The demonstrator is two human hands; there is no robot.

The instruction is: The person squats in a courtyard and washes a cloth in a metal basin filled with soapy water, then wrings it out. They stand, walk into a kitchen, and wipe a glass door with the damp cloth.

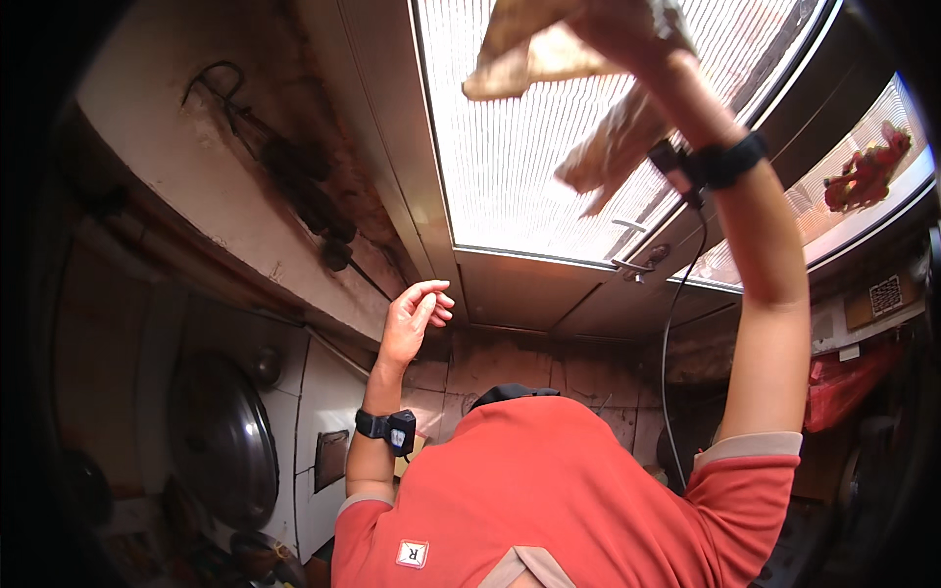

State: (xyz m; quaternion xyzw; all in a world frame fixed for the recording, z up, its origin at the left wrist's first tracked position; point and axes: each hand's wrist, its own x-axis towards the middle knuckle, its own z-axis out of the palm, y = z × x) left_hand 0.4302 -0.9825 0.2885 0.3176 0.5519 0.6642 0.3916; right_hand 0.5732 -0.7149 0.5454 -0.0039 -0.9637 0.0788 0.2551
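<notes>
My right hand is raised high at the top of the view, its fingers partly blurred and cut off by the frame's edge. It holds a light brown cloth, whose loose ends hang before the ribbed glass pane of a metal-framed door. Whether the cloth touches the glass, I cannot tell. Lower down at the centre left, my left hand is held in the air with loosely curled fingers and nothing in it. Both wrists wear black straps with small devices, and a cable runs down from the right one.
A metal door handle juts out below the glass. Dark long-handled tools hang on the left wall. A large round dark metal lid or pan is at the lower left. A red plastic bag hangs at the right, and a red decoration is on the side pane.
</notes>
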